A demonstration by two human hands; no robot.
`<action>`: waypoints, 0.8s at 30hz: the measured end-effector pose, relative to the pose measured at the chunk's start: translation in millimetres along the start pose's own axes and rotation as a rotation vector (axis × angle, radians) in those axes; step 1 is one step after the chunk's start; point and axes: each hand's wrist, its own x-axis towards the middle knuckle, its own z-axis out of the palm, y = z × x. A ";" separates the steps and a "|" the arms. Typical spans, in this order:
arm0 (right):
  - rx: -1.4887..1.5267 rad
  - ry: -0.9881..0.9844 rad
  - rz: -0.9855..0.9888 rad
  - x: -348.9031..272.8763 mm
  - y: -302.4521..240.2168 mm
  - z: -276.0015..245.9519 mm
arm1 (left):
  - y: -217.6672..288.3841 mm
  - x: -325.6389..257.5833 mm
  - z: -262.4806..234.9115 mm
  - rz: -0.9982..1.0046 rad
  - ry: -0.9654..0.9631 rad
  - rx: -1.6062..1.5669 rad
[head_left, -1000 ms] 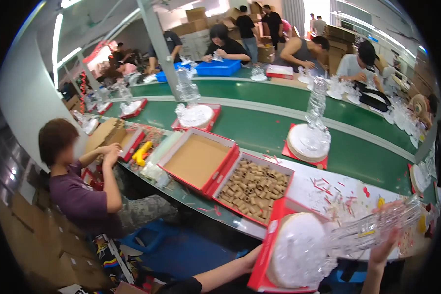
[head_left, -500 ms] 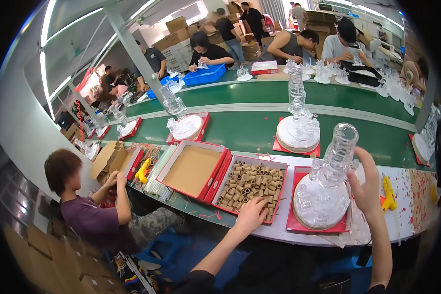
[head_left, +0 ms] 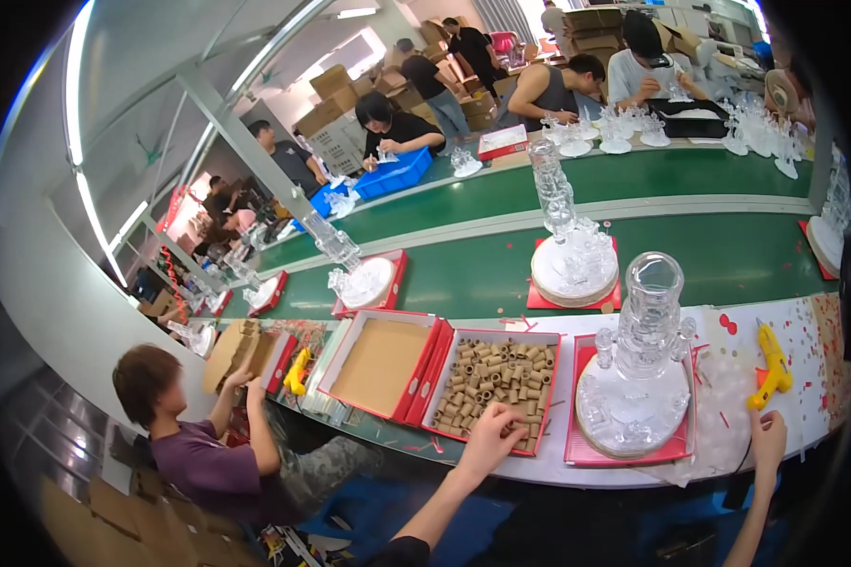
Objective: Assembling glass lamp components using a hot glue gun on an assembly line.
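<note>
Brown cardboard tubes (head_left: 490, 378) in red-and-white box (head_left: 507, 336); yellow glue gun (head_left: 775, 374) on white worktop (head_left: 798, 416).
Left hand (head_left: 490, 440): curled above tubes, hold unclear. Right hand (head_left: 768, 440): half-curled at glue gun, hold unclear. Adjacent red box (head_left: 383, 365): markings illegible.

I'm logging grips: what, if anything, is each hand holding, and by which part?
It cannot be told: left hand over the cardboard tubes, right hand at the lower end of the yellow glue gun.

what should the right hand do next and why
Probably close the right hand around the yellow glue gun: it is right by the gun's lower end, while the left hand is over the cardboard tubes.
</note>
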 end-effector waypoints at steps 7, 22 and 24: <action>0.136 -0.144 0.112 50.0 9.1 26.7 | 0.5 0.7 8.5 0.008 0.095 -0.017; 1.187 -0.515 0.492 48.1 72.2 6.0 | 13.3 -19.1 -0.1 0.005 0.172 -0.022; 1.266 -0.144 0.211 -16.5 20.0 -2.7 | 24.5 -25.9 -5.1 -0.046 0.283 -0.106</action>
